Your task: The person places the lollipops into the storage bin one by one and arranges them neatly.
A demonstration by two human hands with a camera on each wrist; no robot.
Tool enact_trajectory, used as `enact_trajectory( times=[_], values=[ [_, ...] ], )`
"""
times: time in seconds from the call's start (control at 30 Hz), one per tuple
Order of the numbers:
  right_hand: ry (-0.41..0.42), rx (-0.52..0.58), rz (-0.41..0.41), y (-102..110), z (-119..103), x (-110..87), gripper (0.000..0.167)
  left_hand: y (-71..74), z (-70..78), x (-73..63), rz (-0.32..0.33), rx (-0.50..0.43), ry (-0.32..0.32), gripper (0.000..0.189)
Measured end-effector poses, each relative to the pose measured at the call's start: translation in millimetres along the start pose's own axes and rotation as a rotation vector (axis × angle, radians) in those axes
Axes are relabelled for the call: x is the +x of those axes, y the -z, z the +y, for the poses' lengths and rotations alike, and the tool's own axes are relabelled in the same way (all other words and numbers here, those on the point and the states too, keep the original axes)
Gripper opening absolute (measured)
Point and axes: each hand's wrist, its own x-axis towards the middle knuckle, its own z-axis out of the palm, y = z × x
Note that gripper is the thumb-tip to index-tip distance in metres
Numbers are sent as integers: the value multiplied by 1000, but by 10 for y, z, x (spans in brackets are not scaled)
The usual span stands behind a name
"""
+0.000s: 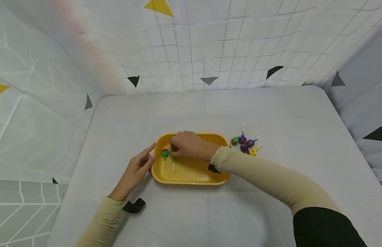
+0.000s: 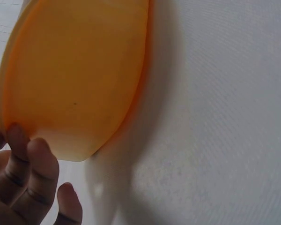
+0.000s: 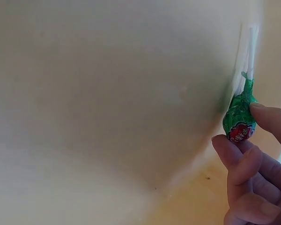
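Note:
In the head view my right hand (image 1: 189, 145) reaches down into a yellow tray (image 1: 194, 182). Its thumb and fingertips pinch a green-wrapped lollipop (image 3: 240, 115) by the candy end, the white stick pointing away from the fingers in the right wrist view. Beside it in the tray lies another green lollipop (image 1: 164, 153), its stick towards me. My left hand (image 1: 136, 171) rests its fingertips against the outside of the tray's left end. Seen from the left wrist, those fingers (image 2: 40, 164) are slightly bent at the tray's outer wall.
Right of the tray lies a loose group of lollipops: one green (image 1: 235, 141), several purple (image 1: 251, 143) and one yellow (image 1: 253, 151). The white tabletop (image 1: 191, 212) ends at a patterned cloth wall (image 1: 184, 55) behind and at both sides.

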Motion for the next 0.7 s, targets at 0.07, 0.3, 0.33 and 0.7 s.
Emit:
enact_trajectory(
  times=[0.07, 0.3, 0.33, 0.7],
  values=[
    [1, -1, 2, -15, 5, 11, 20, 0, -7, 1, 0, -3, -2, 51],
    [-5, -18, -7, -49, 7, 46, 21, -1, -18, 3, 0, -7, -5, 52],
    [-6, -17, -9, -49, 5, 49, 22, 0, -13, 3, 0, -7, -2, 52],
    [-6, -15, -10, -65, -3, 53, 24, -8, -33, 1, 2, -12, -3, 51]
  ],
)
